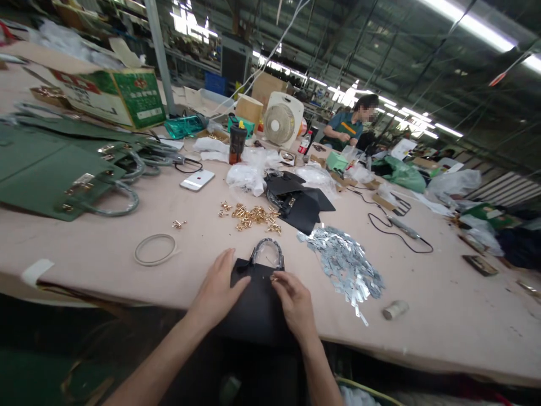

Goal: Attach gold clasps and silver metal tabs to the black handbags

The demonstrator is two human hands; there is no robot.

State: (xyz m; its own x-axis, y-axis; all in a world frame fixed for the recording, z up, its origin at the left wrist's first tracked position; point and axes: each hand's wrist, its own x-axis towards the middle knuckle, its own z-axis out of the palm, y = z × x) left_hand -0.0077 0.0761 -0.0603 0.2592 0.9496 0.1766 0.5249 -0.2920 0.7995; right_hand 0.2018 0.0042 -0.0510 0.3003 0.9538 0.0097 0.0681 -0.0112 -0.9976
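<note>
A black handbag (257, 316) lies at the table's near edge, its wrapped loop handle (267, 246) pointing away from me. My left hand (215, 290) rests along the bag's left edge, fingers stretched out and thumb spread over the front. Near the base of the handle, my right hand (296, 301) pinches a small gold-coloured metal fitting (274, 277) against the bag; the fingers partly hide it. Beyond the bag is a loose pile of gold-coloured fittings (253, 216). To its right spreads a heap of flat silver metal strips (344, 259).
Green handbags (54, 169) lie on the left, near a white phone (197, 180) and a ring-shaped coil (154, 250). Black bag pieces (300, 203), a drink bottle (237, 144) and a fan (282, 119) stand farther back. A corded tool (403, 226) lies right; a person (344, 127) works beyond.
</note>
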